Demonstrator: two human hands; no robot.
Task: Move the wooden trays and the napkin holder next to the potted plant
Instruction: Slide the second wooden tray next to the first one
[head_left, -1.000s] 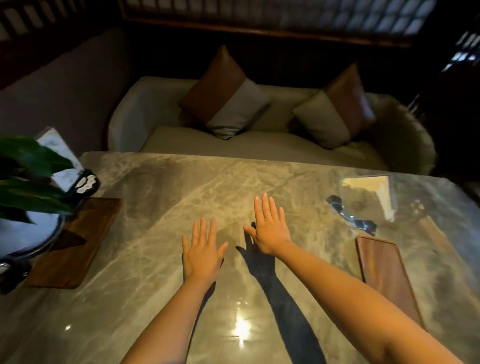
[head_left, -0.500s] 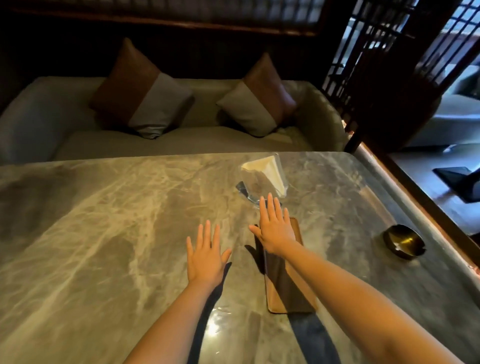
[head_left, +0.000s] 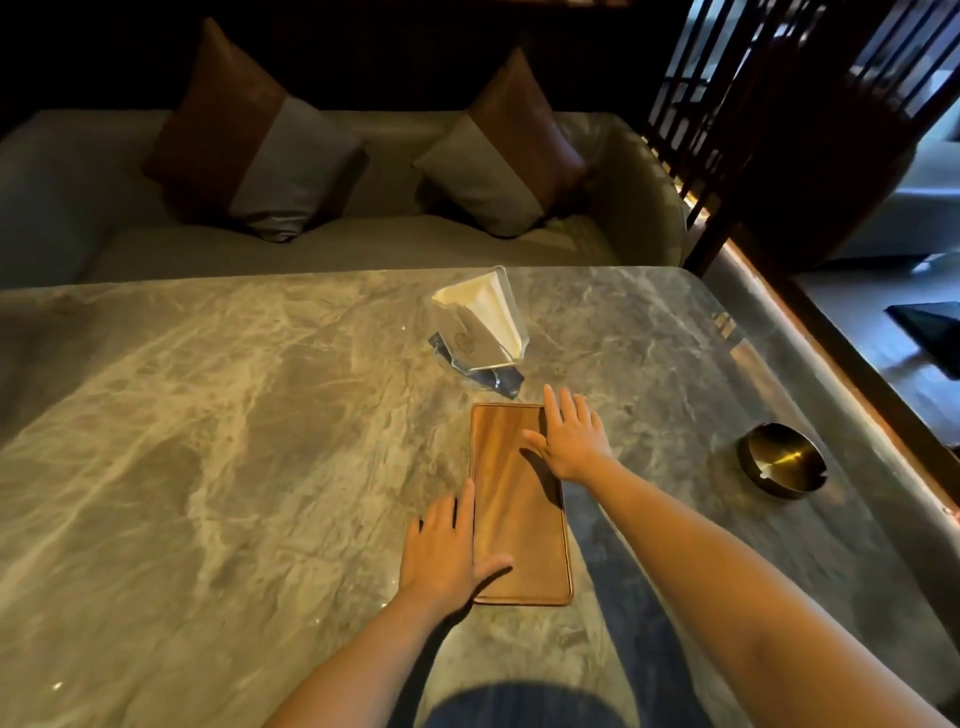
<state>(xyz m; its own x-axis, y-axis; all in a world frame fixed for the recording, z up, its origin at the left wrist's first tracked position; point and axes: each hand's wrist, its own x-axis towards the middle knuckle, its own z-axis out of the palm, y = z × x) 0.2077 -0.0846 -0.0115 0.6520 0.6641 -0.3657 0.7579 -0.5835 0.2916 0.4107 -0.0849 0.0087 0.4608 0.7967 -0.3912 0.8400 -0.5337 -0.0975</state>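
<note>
So the wooden tray (head_left: 519, 504) is the thing to orient by here: it lies flat on the marble table (head_left: 208, 441), long side running away from the person, and both hands are on it. The left hand (head_left: 447, 553) sits at the tray's near left edge, fingers spread flat and pointing away along the rim, thumb reaching across onto the wood near the bottom corner. The right hand (head_left: 571, 441) is at the tray's far right corner, also splayed out flat, with the thumb side over the wood and the fingers hanging past the right edge onto the stone. Neither hand is curled around anything, they're both just open palms laid on or at the tray, and I honestly can't tell if they're pressing down or barely touching. Just past the tray's far end is the napkin holder (head_left: 480, 332), a clear one with a white napkin folded inside, tilted a bit, its base nearly meeting the tray's top edge. Off to the right of the tray, well apart from it and close to the table's right edge, sits a round dark ashtray (head_left: 782, 460) with a brassy shine. Beyond the table on the far side from the tray there's a pale sofa (head_left: 363, 244) with two brown and grey cushions (head_left: 254, 140) leaning on it.
</note>
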